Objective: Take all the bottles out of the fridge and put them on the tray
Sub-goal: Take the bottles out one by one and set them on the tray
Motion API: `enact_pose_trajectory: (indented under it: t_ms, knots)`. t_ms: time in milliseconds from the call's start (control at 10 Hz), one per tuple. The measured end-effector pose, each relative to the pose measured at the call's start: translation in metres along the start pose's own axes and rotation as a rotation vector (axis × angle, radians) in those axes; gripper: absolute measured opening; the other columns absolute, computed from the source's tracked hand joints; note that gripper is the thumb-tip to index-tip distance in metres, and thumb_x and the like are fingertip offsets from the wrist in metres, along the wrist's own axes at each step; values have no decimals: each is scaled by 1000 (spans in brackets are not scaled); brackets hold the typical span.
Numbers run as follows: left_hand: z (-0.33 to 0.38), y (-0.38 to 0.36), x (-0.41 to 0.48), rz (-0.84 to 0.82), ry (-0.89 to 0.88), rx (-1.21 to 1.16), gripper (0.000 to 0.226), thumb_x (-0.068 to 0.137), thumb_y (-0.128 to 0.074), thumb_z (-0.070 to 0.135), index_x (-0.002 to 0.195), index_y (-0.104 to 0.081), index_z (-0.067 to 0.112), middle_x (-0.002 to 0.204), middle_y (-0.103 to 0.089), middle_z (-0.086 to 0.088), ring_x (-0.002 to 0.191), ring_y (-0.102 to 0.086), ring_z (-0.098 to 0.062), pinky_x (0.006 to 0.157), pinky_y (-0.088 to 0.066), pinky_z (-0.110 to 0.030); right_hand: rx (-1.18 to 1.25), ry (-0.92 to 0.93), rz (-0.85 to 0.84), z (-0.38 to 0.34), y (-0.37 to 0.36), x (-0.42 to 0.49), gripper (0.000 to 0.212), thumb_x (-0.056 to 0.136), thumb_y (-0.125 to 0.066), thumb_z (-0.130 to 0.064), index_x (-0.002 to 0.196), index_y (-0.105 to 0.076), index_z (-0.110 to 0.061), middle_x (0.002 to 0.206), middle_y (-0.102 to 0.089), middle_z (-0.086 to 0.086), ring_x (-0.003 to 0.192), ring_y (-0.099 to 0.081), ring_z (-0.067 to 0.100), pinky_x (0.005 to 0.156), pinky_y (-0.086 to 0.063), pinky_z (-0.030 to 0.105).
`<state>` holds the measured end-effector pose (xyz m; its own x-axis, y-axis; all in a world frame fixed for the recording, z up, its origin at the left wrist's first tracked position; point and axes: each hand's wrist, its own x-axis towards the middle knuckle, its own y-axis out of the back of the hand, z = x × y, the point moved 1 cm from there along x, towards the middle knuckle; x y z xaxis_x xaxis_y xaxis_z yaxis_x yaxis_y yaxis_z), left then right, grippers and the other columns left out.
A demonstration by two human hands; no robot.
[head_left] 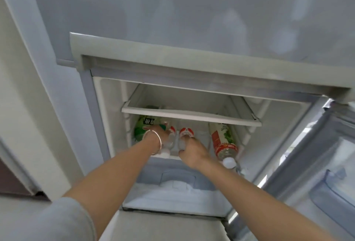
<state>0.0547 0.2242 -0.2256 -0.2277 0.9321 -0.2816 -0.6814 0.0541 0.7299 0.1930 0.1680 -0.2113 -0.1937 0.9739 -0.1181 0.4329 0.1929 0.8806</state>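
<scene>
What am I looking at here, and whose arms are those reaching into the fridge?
There is no machine here: a person wears a camera on the head, so you see their own two arms from above. The fridge stands open, and bottles lie on their sides under a white shelf. The left hand, with a bangle on the wrist, closes on one clear water bottle; the right hand grips a second one. A green-labelled bottle lies at the left, a red-labelled bottle at the right. No tray is in view.

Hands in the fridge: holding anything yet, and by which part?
Left hand and right hand each grip a clear red-labelled bottle lying on the shelf, around its lower body below the label.
</scene>
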Motion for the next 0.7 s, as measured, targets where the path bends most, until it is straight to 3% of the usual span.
enact_pose_trajectory:
  t_ms: [100, 200, 400, 500, 600, 700]
  knots:
    - [11, 11, -21, 1, -44, 163, 42, 100, -40, 33, 121, -59, 2, 113, -65, -16, 101, -65, -30, 87, -53, -35, -11, -3, -10, 5, 3, -4, 51, 88, -53, -15, 137, -43, -16, 121, -58, 13, 106, -59, 30, 87, -52, 35]
    - [18, 24, -46, 27, -82, 161, 37, 99, -42, 25, 122, -58, 1, 121, -63, -16, 112, -61, -31, 91, -48, -34, -20, -9, -23, 6, 11, -10, 59, 87, -54, -14, 144, -36, -16, 127, -55, 14, 113, -56, 32, 89, -49, 32]
    - [37, 61, -122, -77, -73, 318, 37, 98, -42, 21, 121, -58, -3, 125, -62, -17, 115, -60, -31, 93, -49, -34, -12, 28, -63, -9, 34, -42, 61, 87, -56, -14, 143, -34, -17, 130, -52, 13, 110, -58, 30, 85, -50, 33]
    - [47, 81, -157, -133, -134, 504, 29, 96, -42, 19, 108, -65, 6, 97, -69, -11, 80, -64, -26, 73, -50, -30, -6, 79, -142, -18, 48, -62, 76, 86, -62, -13, 150, -22, -20, 139, -46, 14, 114, -56, 32, 84, -46, 31]
    - [74, 108, -198, -136, -121, 458, 6, 91, -54, 17, 93, -55, 12, 74, -56, -4, 71, -55, -22, 54, -42, -22, -66, 124, -239, -29, 69, -87, 92, 82, -69, -15, 153, -10, -20, 144, -43, 14, 116, -54, 29, 90, -48, 33]
    - [123, 134, -257, -173, -191, 563, 32, 94, -51, 21, 123, -57, 9, 76, -58, -16, 57, -51, -24, 44, -34, -22, -153, 258, -322, -40, 109, -128, 89, 87, -68, -25, 153, -10, -15, 150, -33, 7, 130, -42, 29, 105, -37, 33]
